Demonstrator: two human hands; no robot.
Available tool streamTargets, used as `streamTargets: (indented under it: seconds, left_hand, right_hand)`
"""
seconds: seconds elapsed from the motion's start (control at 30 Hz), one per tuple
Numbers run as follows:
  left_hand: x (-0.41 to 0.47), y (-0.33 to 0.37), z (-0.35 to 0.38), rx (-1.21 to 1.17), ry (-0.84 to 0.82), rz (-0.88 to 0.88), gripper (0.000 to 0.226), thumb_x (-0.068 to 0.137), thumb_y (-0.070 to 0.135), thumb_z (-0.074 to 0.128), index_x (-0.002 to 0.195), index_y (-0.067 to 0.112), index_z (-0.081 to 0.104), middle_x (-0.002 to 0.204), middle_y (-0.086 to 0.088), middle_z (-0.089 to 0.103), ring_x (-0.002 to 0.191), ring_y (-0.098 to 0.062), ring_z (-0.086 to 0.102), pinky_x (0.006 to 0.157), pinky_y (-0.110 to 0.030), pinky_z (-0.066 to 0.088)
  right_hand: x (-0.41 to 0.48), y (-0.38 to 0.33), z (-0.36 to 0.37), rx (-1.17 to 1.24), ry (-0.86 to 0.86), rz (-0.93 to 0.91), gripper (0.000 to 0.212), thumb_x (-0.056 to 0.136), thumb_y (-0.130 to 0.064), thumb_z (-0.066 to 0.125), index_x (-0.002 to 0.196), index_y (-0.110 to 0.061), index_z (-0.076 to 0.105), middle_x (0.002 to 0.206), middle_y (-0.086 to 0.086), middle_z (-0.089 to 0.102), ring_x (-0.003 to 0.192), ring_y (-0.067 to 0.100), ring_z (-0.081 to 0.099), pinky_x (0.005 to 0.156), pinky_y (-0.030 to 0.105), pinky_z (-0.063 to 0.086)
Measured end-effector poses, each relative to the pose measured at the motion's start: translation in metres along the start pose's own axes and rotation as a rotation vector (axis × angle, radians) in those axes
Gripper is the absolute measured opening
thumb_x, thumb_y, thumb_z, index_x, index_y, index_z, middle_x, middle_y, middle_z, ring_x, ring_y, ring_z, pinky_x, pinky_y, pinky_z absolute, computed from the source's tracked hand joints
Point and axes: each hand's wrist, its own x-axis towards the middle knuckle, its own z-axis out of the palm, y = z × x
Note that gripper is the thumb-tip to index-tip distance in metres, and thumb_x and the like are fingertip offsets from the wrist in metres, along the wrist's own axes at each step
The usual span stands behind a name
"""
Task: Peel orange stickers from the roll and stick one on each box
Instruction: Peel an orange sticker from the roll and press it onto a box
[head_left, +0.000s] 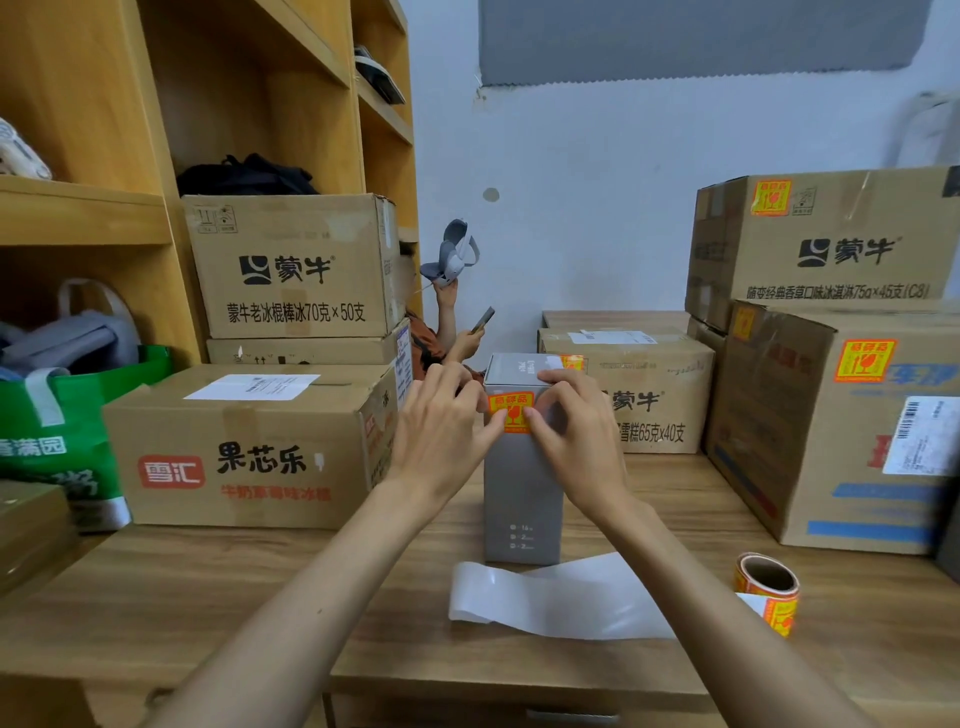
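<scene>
A tall grey box (522, 499) stands upright in the middle of the wooden table (208, 587). An orange sticker (511, 410) sits on its front face near the top. My left hand (441, 436) presses the sticker's left side with its fingertips. My right hand (571, 431) presses the right side, fingers resting over the box's top edge. The sticker roll (768, 582) lies at the right, with a white strip of backing paper (550, 597) trailing across the table in front of the box.
Cardboard boxes stand around: a stack at the left (249, 441), one behind (660, 384), larger ones at the right (852, 431) bearing orange stickers. Wooden shelves (83, 208) and a green bag (57, 441) are at the left. Another person's hands (457, 322) show behind the boxes.
</scene>
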Motion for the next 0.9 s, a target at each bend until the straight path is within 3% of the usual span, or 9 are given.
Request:
streamTargets:
  seconds: [0.17,0.23,0.33,0.4,0.47,0.53,0.6,0.77,0.9]
  left_hand:
    - [0.0,-0.003,-0.001,0.081,-0.008,-0.056,0.037,0.08,0.048,0.079,0.079,0.015,0.063,0.089,-0.002,0.06,0.085,-0.023,0.056,0.07,-0.037,0.046]
    - [0.001,-0.006,-0.003,0.021,-0.056,-0.055,0.037,0.082,0.049,0.078,0.095,0.017,0.064,0.097,0.001,0.062,0.089,-0.021,0.057,0.073,-0.035,0.047]
    - [0.004,-0.01,-0.007,-0.177,-0.223,-0.076,0.054,0.088,0.044,0.074,0.135,0.022,0.058,0.13,0.003,0.06,0.11,-0.018,0.056,0.087,-0.04,0.051]
    - [0.007,-0.011,-0.009,-0.287,-0.297,-0.119,0.057,0.091,0.042,0.071,0.142,0.025,0.053,0.14,0.006,0.054,0.119,-0.011,0.05,0.096,-0.043,0.048]
    - [0.009,-0.012,-0.01,-0.374,-0.325,-0.145,0.052,0.092,0.039,0.071,0.141,0.026,0.056,0.142,0.007,0.054,0.118,-0.001,0.045,0.1,-0.032,0.044]
    - [0.008,-0.011,-0.012,-0.487,-0.313,-0.18,0.046,0.092,0.032,0.072,0.136,0.023,0.062,0.145,0.003,0.053,0.112,0.011,0.043,0.092,-0.006,0.036]
    - [0.007,-0.011,-0.011,-0.585,-0.283,-0.23,0.04,0.092,0.027,0.073,0.13,0.021,0.066,0.144,0.0,0.055,0.109,0.016,0.047,0.085,0.002,0.035]
    - [0.008,-0.015,-0.005,-0.749,-0.277,-0.321,0.03,0.092,0.029,0.073,0.121,0.021,0.071,0.135,-0.001,0.06,0.102,0.012,0.053,0.082,-0.005,0.043]
    - [0.01,-0.022,0.005,-0.787,-0.293,-0.391,0.028,0.091,0.039,0.073,0.116,0.026,0.071,0.116,0.008,0.065,0.105,-0.001,0.06,0.084,-0.02,0.048]
  right_hand:
    - [0.0,-0.003,-0.006,0.072,0.005,0.028,0.027,0.083,-0.013,0.075,0.09,-0.016,0.05,0.113,0.0,0.063,0.108,0.018,0.056,0.089,0.023,0.033]
    - [0.001,-0.004,-0.007,0.088,0.001,0.045,0.028,0.083,-0.013,0.076,0.099,-0.015,0.053,0.113,0.0,0.062,0.106,0.019,0.055,0.089,0.026,0.038]
    - [0.004,-0.006,-0.012,0.092,-0.037,0.059,0.036,0.083,-0.018,0.076,0.113,-0.014,0.056,0.111,-0.002,0.059,0.104,0.016,0.054,0.088,0.03,0.043]
    - [0.009,-0.006,-0.017,0.099,-0.056,0.054,0.039,0.083,-0.023,0.076,0.117,-0.016,0.056,0.113,-0.004,0.059,0.105,0.013,0.053,0.089,0.032,0.043]
    - [0.014,-0.002,-0.02,0.07,-0.081,0.029,0.034,0.084,-0.031,0.076,0.113,-0.019,0.061,0.122,-0.005,0.061,0.114,0.012,0.053,0.094,0.035,0.041]
    - [0.017,0.002,-0.021,0.079,-0.146,0.04,0.031,0.084,-0.038,0.075,0.109,-0.022,0.065,0.129,-0.007,0.061,0.123,0.01,0.05,0.101,0.035,0.038]
    - [0.019,0.004,-0.022,0.15,-0.2,0.086,0.033,0.083,-0.041,0.076,0.11,-0.024,0.066,0.126,-0.01,0.062,0.122,0.008,0.05,0.103,0.036,0.04]
    - [0.02,0.002,-0.023,0.28,-0.209,0.166,0.027,0.084,-0.037,0.077,0.105,-0.026,0.065,0.108,-0.025,0.056,0.115,0.006,0.051,0.095,0.02,0.039]
    - [0.02,0.006,-0.016,0.326,-0.168,0.196,0.025,0.083,-0.034,0.078,0.099,-0.022,0.063,0.108,-0.02,0.058,0.111,-0.003,0.048,0.089,0.008,0.035]
